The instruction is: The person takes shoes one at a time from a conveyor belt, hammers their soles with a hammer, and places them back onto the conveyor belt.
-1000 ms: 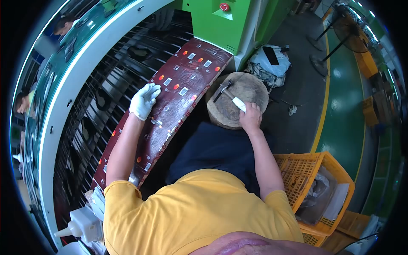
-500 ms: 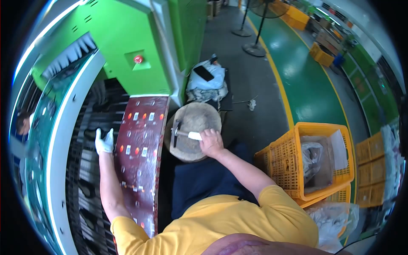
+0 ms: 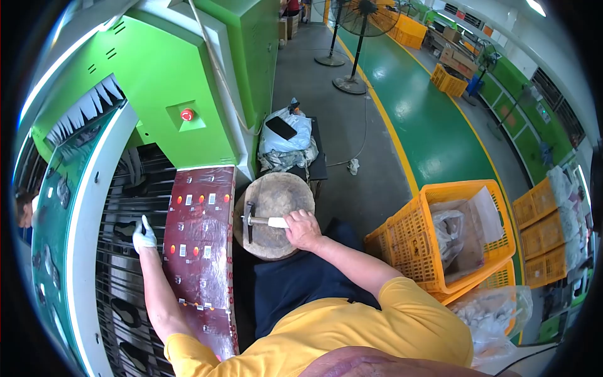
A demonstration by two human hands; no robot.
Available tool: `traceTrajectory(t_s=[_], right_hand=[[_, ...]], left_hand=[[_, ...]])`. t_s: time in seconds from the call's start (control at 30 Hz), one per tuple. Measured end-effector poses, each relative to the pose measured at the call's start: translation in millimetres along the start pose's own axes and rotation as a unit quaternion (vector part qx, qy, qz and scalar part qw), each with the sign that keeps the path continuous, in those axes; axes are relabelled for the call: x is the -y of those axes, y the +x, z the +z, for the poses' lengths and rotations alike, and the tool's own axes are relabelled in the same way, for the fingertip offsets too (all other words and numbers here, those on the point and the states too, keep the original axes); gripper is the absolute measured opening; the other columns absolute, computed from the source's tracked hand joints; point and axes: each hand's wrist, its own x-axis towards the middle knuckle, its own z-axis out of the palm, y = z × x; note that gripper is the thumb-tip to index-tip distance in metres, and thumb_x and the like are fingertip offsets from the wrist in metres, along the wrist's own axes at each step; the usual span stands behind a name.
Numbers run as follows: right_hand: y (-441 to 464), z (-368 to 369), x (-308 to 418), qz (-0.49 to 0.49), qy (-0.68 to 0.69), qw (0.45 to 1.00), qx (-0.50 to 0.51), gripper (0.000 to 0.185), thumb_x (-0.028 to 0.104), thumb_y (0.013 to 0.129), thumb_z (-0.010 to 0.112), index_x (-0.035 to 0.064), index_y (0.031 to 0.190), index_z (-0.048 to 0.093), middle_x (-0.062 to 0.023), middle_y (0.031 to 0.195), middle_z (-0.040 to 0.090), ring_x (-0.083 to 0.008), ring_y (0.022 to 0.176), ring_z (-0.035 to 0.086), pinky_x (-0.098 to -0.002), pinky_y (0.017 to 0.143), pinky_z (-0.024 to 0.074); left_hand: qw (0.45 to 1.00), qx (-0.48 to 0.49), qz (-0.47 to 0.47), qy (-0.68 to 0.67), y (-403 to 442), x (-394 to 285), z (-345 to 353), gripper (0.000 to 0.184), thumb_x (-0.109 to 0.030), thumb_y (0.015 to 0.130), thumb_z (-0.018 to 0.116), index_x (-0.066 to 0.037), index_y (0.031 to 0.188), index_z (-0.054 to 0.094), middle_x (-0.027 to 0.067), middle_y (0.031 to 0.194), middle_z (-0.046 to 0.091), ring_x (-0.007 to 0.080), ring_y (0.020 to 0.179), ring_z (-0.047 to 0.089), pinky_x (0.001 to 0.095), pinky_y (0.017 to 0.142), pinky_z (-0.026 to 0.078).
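My right hand [image 3: 303,230] is closed round the white-wrapped end of a hammer [image 3: 259,221]. The hammer lies across the top of a round wooden block [image 3: 276,188], its dark head toward the block's left side. My left hand [image 3: 144,236], in a white glove, is held out over the machine's dark bars [image 3: 116,267] with its fingers apart. Right beside its fingers lies a black, shoe-shaped piece [image 3: 124,229]; whether they touch I cannot tell. More such black pieces [image 3: 125,312] rest on the bars nearer to me.
A ledge wrapped in dark red printed sheet [image 3: 198,251] runs between the bars and the block. The green machine [image 3: 163,81] has a red button [image 3: 187,114]. Beyond the block are a bag with a phone [image 3: 281,127] on it. Yellow crates [image 3: 402,242] stand at my right, fans [image 3: 350,84] farther off.
The view has shifted, so the machine and block appear lower and farther left. My left hand's fingers have come closer to a black piece. My right hand still holds the hammer on the block.
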Motion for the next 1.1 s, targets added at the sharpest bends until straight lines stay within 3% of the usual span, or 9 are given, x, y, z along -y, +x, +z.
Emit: traceTrajectory(t_s=[0.1, 0.17, 0.3, 0.37, 0.4, 0.6, 0.73, 0.77, 1.1], right_hand=[[-3.1, 3.1, -1.3, -0.003, 0.009, 1.0, -0.014, 0.029, 0.022, 0.083, 0.073, 0.0096, 0.109, 0.069, -0.008, 0.099, 0.064, -0.0288, 0.099, 0.062, -0.0451, 0.085, 0.0484], [-2.7, 2.9, -3.2, -0.006, 0.006, 1.0, -0.004, 0.026, 0.022, 0.083, 0.073, 0.01, 0.106, 0.068, -0.008, 0.098, 0.064, -0.0291, 0.098, 0.062, -0.0455, 0.084, 0.0482], [-4.1, 4.6, -4.4, -0.007, 0.023, 1.0, -0.016, 0.023, 0.022, 0.084, 0.072, 0.0101, 0.104, 0.067, -0.0083, 0.098, 0.065, -0.0296, 0.098, 0.062, -0.0462, 0.084, 0.048], [-5.0, 3.9, -5.5, 0.0, 0.018, 1.0, 0.002, 0.028, 0.021, 0.084, 0.073, 0.0097, 0.108, 0.069, -0.0081, 0.099, 0.065, -0.0295, 0.098, 0.062, -0.0454, 0.086, 0.0486], [-5.8, 3.9, -5.9, 0.001, 0.021, 1.0, -0.001, 0.028, 0.021, 0.084, 0.073, 0.0097, 0.108, 0.069, -0.0081, 0.099, 0.065, -0.0295, 0.098, 0.062, -0.0454, 0.086, 0.0486], [-4.3, 4.1, -7.5, 0.009, 0.036, 0.999, 0.023, 0.025, 0.02, 0.086, 0.074, 0.0091, 0.108, 0.069, -0.01, 0.102, 0.067, -0.031, 0.101, 0.064, -0.0469, 0.088, 0.0509], [-13.2, -11.0, -1.9, 0.061, 0.077, 0.987, 0.126, 0.026, 0.017, 0.088, 0.073, 0.0053, 0.111, 0.067, -0.0148, 0.108, 0.069, -0.0367, 0.105, 0.067, -0.0503, 0.092, 0.0544], [-17.1, -15.9, -2.1, 0.089, 0.106, 0.976, 0.17, 0.028, 0.016, 0.089, 0.073, 0.0038, 0.113, 0.066, -0.0164, 0.11, 0.069, -0.0384, 0.107, 0.068, -0.0508, 0.093, 0.0551], [-119.8, -47.2, -25.7, 0.215, 0.224, 0.944, 0.11, 0.034, 0.02, 0.088, 0.078, 0.0098, 0.118, 0.065, -0.0207, 0.105, 0.07, -0.0435, 0.101, 0.07, -0.0525, 0.087, 0.0559]], left_hand=[[0.996, 0.016, -0.089, -0.024, -33.5, -4.3, -8.9, 0.046, 0.001, 0.103, 0.064, 0.018, 0.142, 0.047, 0.0235, 0.15, 0.053, 0.0373, 0.128, 0.062, 0.041, 0.105, 0.063], [0.999, 0.033, -0.031, 0.029, -64.3, 1.8, -11.3, 0.039, 0.002, 0.102, 0.064, 0.011, 0.139, 0.054, 0.0254, 0.132, 0.064, 0.0378, 0.12, 0.067, 0.041, 0.101, 0.064], [0.985, 0.127, -0.001, 0.121, -169.9, 7.8, 0.1, 0.044, 0.008, 0.102, 0.059, 0.008, 0.145, 0.052, 0.0104, 0.139, 0.06, 0.0323, 0.122, 0.062, 0.0442, 0.111, 0.058], [0.97, 0.181, -0.071, 0.144, -231.4, 1.9, 19.5, 0.042, 0.006, 0.102, 0.059, 0.009, 0.143, 0.053, 0.0142, 0.141, 0.059, 0.0328, 0.123, 0.062, 0.0422, 0.11, 0.058], [0.983, 0.072, -0.125, 0.117, -233.3, -1.6, 12.1, 0.041, 0.004, 0.101, 0.062, 0.01, 0.14, 0.054, 0.0189, 0.139, 0.059, 0.0348, 0.125, 0.063, 0.0411, 0.109, 0.059], [0.94, 0.165, -0.217, 0.207, -367.7, -28.0, 77.0, 0.02, -0.014, 0.104, 0.064, -0.003, 0.121, 0.063, 0.0211, 0.117, 0.074, 0.0175, 0.079, 0.074, 0.0227, 0.062, 0.063], [0.921, 0.175, -0.2, 0.284, -415.9, -29.9, 94.3, 0.034, -0.011, 0.101, 0.063, 0.0, 0.133, 0.059, 0.0242, 0.12, 0.072, 0.0243, 0.098, 0.077, 0.0243, 0.064, 0.062], [0.917, 0.14, -0.17, 0.332, -442.0, -22.9, 113.2, 0.027, -0.016, 0.094, 0.067, -0.005, 0.119, 0.065, 0.023, 0.103, 0.077, 0.0193, 0.066, 0.069, 0.0245, 0.055, 0.054], [0.759, 0.25, -0.157, 0.58, -433.7, 0.8, 139.0, 0.04, -0.014, 0.079, 0.063, 0.009, 0.111, 0.068, 0.0198, 0.079, 0.074, 0.0257, 0.056, 0.07, 0.0321, 0.047, 0.05]])
